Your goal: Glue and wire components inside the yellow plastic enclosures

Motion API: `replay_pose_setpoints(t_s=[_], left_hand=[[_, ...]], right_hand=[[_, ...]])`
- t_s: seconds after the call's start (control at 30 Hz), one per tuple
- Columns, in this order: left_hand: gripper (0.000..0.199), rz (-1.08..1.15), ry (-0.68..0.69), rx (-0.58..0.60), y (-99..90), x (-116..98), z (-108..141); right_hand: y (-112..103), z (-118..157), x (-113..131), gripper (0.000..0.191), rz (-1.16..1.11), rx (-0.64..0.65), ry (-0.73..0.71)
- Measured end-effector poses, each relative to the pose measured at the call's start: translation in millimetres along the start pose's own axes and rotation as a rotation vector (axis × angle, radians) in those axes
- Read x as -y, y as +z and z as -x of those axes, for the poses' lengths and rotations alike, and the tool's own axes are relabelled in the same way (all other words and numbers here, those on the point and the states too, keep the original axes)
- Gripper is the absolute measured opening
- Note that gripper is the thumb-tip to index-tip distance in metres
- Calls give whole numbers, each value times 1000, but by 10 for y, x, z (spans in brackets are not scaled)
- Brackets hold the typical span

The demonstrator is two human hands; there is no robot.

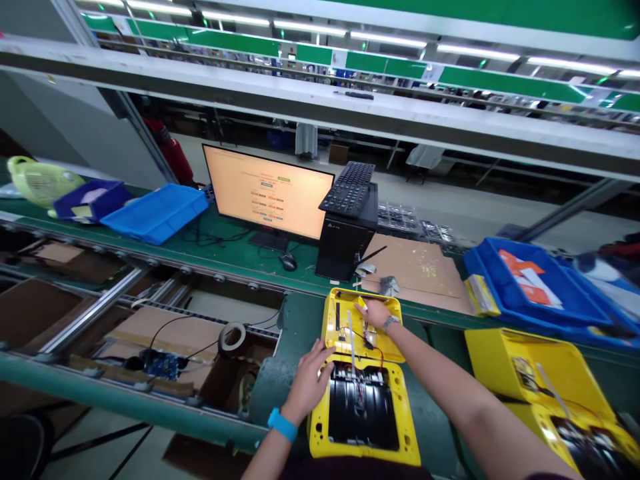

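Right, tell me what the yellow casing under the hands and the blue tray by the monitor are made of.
The yellow casing looks like moulded plastic: smooth, slightly glossy, with rounded corners and even colour. The blue tray seems plastic too, glossy, with moulded ribs and a thin rim; which plastic can't be told.

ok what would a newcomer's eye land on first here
The opened yellow plastic housing grabs attention first, at bottom centre on the green assembly bench, with the left hand and right hand over it. Beyond it glows a bright monitor, and a blue plastic tray sits to the right.
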State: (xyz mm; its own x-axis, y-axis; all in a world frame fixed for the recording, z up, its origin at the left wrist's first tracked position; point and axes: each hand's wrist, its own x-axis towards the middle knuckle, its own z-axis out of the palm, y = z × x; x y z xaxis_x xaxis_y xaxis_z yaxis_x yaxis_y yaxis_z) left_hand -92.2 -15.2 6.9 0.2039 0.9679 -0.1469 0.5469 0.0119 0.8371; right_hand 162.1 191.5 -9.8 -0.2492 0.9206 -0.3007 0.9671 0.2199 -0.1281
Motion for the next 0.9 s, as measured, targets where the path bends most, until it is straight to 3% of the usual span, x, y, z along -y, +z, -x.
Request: replay_pose_setpoints(t_s=[0.9], left_hand=[[46, 30, 39, -22, 17, 15, 17]], right_hand=[[-186, -25, 187, 62, 140, 58, -99]])
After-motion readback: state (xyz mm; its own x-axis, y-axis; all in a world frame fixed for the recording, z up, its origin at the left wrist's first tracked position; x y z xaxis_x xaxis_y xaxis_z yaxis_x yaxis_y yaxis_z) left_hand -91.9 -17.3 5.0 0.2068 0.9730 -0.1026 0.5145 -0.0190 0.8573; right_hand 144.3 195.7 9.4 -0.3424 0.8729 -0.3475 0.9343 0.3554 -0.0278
